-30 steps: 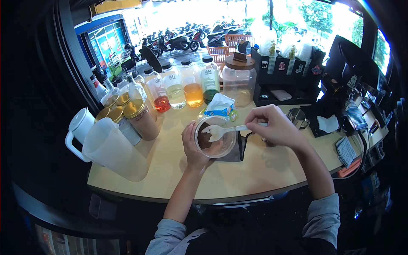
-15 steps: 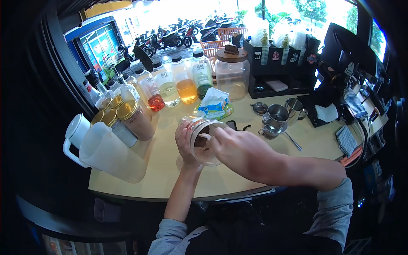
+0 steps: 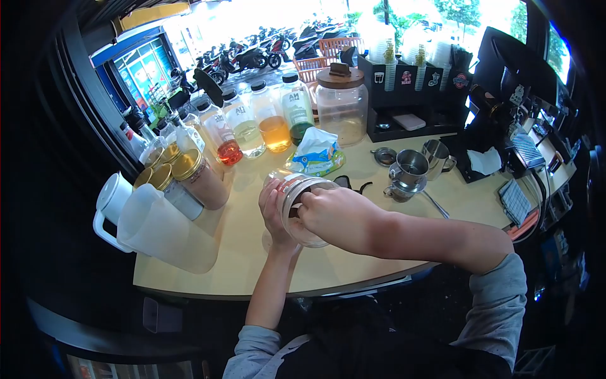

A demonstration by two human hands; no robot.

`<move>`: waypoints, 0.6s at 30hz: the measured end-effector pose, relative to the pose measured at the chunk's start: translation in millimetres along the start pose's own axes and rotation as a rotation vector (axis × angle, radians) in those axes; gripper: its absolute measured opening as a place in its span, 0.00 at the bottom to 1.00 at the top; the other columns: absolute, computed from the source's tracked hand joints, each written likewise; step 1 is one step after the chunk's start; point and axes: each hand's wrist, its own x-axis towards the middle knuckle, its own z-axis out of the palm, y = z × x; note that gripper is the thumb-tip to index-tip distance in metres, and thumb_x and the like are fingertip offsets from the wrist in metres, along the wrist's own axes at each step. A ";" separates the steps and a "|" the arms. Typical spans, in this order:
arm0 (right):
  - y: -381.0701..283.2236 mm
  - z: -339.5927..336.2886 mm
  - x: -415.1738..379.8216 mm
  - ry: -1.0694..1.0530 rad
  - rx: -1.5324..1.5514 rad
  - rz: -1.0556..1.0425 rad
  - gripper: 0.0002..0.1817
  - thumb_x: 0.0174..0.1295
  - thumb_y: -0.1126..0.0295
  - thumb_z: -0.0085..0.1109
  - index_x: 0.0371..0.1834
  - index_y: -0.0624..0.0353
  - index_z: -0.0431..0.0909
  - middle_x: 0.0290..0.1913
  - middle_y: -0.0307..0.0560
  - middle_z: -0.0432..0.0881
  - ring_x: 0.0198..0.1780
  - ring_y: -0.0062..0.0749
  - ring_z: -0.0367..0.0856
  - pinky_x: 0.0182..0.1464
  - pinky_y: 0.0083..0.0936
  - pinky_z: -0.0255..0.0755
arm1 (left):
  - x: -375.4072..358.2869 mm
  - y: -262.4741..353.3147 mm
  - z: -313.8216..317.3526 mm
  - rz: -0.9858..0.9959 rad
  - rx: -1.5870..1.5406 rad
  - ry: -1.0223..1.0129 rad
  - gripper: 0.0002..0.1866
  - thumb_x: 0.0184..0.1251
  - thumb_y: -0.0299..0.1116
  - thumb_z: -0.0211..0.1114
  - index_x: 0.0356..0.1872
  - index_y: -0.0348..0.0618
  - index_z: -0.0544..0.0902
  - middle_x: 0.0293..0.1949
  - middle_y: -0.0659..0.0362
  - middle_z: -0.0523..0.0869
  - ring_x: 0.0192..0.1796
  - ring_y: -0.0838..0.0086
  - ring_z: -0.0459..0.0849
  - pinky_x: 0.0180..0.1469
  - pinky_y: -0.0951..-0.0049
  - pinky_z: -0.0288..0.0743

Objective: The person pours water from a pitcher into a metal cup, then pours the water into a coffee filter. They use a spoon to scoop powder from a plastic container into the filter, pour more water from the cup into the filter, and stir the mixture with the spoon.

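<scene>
My left hand [image 3: 273, 211] is closed around the side of a clear jar [image 3: 314, 238], tilted with its mouth towards me and the right. Dark brown contents [image 3: 294, 211] show inside. My right hand [image 3: 331, 215] is closed, its fingers reaching into the jar's mouth. Whatever those fingers grip is hidden by the hand and the rim. Just behind the jar lies a pack of wet wipes [image 3: 315, 161] with a white tissue on top. Near it a small black item [image 3: 344, 182] rests on the table.
Left on the table [image 3: 243, 271] stand plastic pitchers [image 3: 158, 221] and gold-lidded jars [image 3: 201, 180]. Bottles of coloured liquid [image 3: 274, 132] and a wood-lidded jar [image 3: 341, 114] line the back. Metal cups [image 3: 410, 165], a spoon [image 3: 437, 205] and a black cup rack [image 3: 410, 95] are at right.
My right hand has moved slightly left and deeper into the jar's mouth. A pale slim piece seen below its fingers earlier is now hidden. My left hand keeps its hold.
</scene>
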 end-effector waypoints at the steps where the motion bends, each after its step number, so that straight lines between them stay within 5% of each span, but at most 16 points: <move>1: -0.3 -4.3 -1.1 -0.042 0.056 0.022 0.08 0.48 0.77 0.58 0.33 0.61 0.76 0.34 0.47 0.79 0.41 0.35 0.80 0.41 0.27 0.78 | -1.0 -0.1 0.5 -0.017 -0.010 0.006 0.36 0.54 0.34 0.70 0.61 0.40 0.59 0.58 0.48 0.68 0.62 0.53 0.68 0.65 0.53 0.64; 3: -0.7 -7.5 -2.7 -0.063 0.088 0.042 0.08 0.48 0.78 0.58 0.34 0.63 0.77 0.36 0.48 0.79 0.42 0.36 0.81 0.42 0.28 0.78 | -1.4 -0.6 -1.0 -0.035 -0.020 0.012 0.36 0.54 0.34 0.70 0.61 0.40 0.59 0.58 0.48 0.68 0.62 0.53 0.68 0.65 0.53 0.65; 5: -1.4 -12.3 -3.8 -0.082 0.121 0.064 0.09 0.48 0.79 0.59 0.35 0.64 0.77 0.37 0.49 0.79 0.43 0.37 0.81 0.43 0.29 0.78 | 0.0 -1.5 -5.8 0.005 0.064 -0.108 0.55 0.38 0.38 0.80 0.67 0.45 0.50 0.63 0.48 0.61 0.65 0.58 0.65 0.66 0.57 0.65; 14: 3.3 -19.0 -17.1 -0.121 0.248 0.090 0.09 0.49 0.81 0.56 0.35 0.67 0.76 0.38 0.51 0.78 0.41 0.43 0.82 0.42 0.32 0.78 | -6.1 -3.7 -1.6 -0.064 -0.064 -0.089 0.59 0.32 0.35 0.82 0.67 0.46 0.50 0.64 0.48 0.59 0.66 0.59 0.64 0.65 0.58 0.67; 18: 5.8 -21.7 -26.6 0.102 0.340 0.135 0.07 0.43 0.82 0.60 0.29 0.67 0.80 0.29 0.54 0.82 0.36 0.45 0.84 0.39 0.31 0.79 | -3.2 -2.1 -2.6 -0.056 -0.031 -0.089 0.61 0.30 0.34 0.83 0.67 0.47 0.50 0.64 0.49 0.58 0.65 0.59 0.64 0.65 0.58 0.67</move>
